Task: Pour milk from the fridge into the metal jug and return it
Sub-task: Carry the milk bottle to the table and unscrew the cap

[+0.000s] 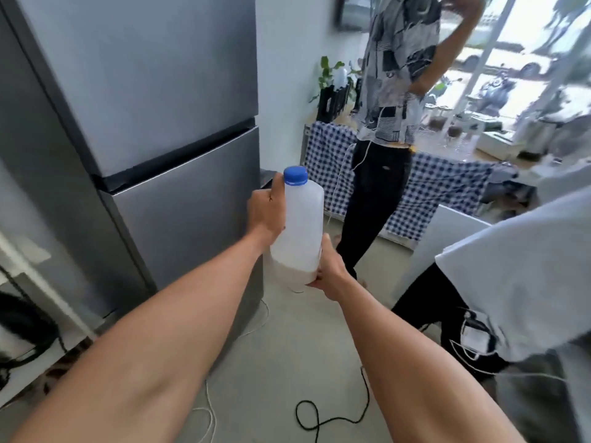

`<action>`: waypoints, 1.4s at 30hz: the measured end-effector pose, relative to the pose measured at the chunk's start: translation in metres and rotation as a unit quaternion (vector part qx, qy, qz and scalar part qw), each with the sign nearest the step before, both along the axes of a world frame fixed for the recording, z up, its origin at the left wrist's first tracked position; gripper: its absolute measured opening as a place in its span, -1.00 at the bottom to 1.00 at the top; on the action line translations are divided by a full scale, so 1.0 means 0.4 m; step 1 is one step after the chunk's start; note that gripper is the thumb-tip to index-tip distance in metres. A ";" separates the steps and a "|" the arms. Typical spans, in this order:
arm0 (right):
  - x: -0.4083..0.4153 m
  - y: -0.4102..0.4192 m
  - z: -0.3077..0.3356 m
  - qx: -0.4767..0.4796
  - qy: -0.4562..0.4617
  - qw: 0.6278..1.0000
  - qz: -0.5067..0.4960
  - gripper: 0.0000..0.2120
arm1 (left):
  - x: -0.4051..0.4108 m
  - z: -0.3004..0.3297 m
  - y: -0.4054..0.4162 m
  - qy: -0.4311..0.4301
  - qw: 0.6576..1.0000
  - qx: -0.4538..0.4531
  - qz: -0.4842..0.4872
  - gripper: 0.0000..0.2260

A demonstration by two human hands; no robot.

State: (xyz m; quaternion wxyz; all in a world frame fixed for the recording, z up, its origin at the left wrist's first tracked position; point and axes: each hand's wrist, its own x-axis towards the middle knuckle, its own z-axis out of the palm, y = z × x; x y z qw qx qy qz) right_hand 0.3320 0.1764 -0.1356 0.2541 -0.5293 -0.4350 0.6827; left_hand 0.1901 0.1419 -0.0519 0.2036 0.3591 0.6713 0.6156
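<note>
I hold a translucent plastic milk bottle (300,228) with a blue cap upright in front of me, only a little milk at its bottom. My left hand (265,212) grips its upper side near the neck. My right hand (329,270) supports its lower right edge and base. The grey two-door fridge (153,123) stands to the left with both doors shut. The metal jug is not in view.
One person in a patterned shirt and black trousers (380,174) stands just past the bottle. Another in a white shirt (511,282) is close on my right. A checked-cloth table (441,190) lies behind. Black and white cables (319,420) trail across the floor.
</note>
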 end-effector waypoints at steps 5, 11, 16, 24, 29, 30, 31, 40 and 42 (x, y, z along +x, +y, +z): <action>0.236 -0.002 0.016 0.014 0.005 0.996 -0.084 -0.41 | 0.228 0.029 0.062 0.030 0.996 0.015 -0.077 -0.40; 0.556 -0.081 0.039 0.028 0.016 0.981 -0.190 -0.54 | 0.551 0.054 0.054 0.025 0.983 0.033 -0.177 -0.49; 0.815 -0.186 0.040 0.036 -0.007 0.961 -0.276 -0.31 | 0.824 0.066 0.009 -0.007 0.962 0.029 -0.271 -0.52; 1.199 -0.426 0.035 0.045 -0.060 0.909 -0.411 -0.33 | 1.256 0.050 -0.114 -0.041 0.911 0.008 -0.411 -0.64; 1.381 -0.588 0.034 0.033 -0.013 0.862 -0.505 -0.45 | 1.497 0.045 -0.205 -0.041 0.867 -0.017 -0.497 -0.64; 1.414 -0.618 0.033 0.029 -0.014 0.852 -0.522 -0.48 | 1.541 0.048 -0.227 -0.040 0.858 -0.016 -0.512 -0.63; 1.445 -0.649 0.033 0.029 -0.017 0.843 -0.537 -0.50 | 1.586 0.047 -0.246 -0.041 0.849 -0.018 -0.527 -0.63; 1.653 -0.879 0.018 0.020 -0.034 0.743 -0.668 -0.56 | 1.918 0.021 -0.415 -0.040 0.725 -0.037 -0.686 -0.64; 1.689 -0.917 0.005 0.010 -0.038 0.719 -0.694 -0.56 | 1.982 0.017 -0.448 -0.043 0.698 -0.048 -0.714 -0.65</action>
